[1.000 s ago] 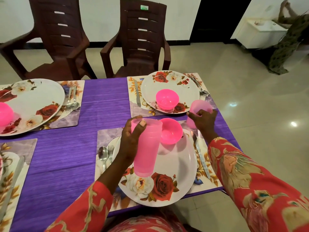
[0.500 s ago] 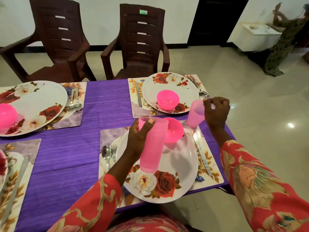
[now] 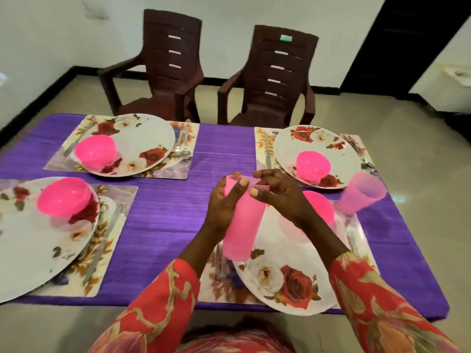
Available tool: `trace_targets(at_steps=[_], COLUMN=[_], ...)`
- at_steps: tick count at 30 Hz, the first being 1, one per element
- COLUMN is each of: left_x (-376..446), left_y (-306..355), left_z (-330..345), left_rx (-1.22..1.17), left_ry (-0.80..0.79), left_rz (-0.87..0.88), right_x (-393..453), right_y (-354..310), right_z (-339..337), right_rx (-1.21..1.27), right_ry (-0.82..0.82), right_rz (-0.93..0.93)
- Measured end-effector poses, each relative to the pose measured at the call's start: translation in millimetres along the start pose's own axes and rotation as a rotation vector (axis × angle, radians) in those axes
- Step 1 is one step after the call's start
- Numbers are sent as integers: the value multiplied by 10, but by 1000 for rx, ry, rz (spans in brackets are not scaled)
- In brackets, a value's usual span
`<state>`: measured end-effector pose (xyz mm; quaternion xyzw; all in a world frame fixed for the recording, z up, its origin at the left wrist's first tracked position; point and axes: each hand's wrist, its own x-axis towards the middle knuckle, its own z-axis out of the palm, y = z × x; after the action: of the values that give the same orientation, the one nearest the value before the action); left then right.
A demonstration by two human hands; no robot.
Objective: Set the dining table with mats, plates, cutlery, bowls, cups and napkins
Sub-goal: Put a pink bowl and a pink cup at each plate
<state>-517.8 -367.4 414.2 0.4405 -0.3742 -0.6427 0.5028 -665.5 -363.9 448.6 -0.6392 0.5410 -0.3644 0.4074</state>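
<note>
My left hand (image 3: 223,207) grips a tall stack of pink cups (image 3: 242,225) above the near right plate (image 3: 288,273). My right hand (image 3: 277,197) pinches the rim of the top cup in that stack. One pink cup (image 3: 360,193) stands alone on the purple tablecloth (image 3: 163,220) at the right, between the two right-hand settings. Each of the floral plates carries a pink bowl (image 3: 313,165); the near right bowl (image 3: 319,207) is partly hidden behind my right wrist. Cutlery lies on the floral mats beside the plates.
Two brown plastic chairs (image 3: 270,80) stand at the far side of the table. The far left plate (image 3: 132,143) and near left plate (image 3: 38,235) sit on their mats. Beyond the right table edge is tiled floor (image 3: 420,149).
My right hand let go of the single cup at the right and came back to the stack, where it now pinches the top rim. The view has swung left and wider.
</note>
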Motion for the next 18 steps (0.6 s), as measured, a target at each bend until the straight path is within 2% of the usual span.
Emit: trace_targets(at_steps=[3, 6, 9, 14, 18], left_x=[-10, -24, -40, -116, -160], left_y=[96, 192, 320, 610, 794], left_z=[-312, -653, -1012, -1721, -2356], left_rx=[-1, -11, -6, 77, 125], left_ry=[20, 57, 77, 78, 99], left_rz=[27, 51, 62, 116, 96], right_x=[120, 232, 365, 628, 866], right_y=[-97, -277, -464, -807, -1094], right_z=[302, 621, 943, 1627, 2076], right_rx=[143, 310, 361, 443, 461], right_ry=[-54, -139, -148, -102, 15], right_rz=[106, 119, 112, 159, 126])
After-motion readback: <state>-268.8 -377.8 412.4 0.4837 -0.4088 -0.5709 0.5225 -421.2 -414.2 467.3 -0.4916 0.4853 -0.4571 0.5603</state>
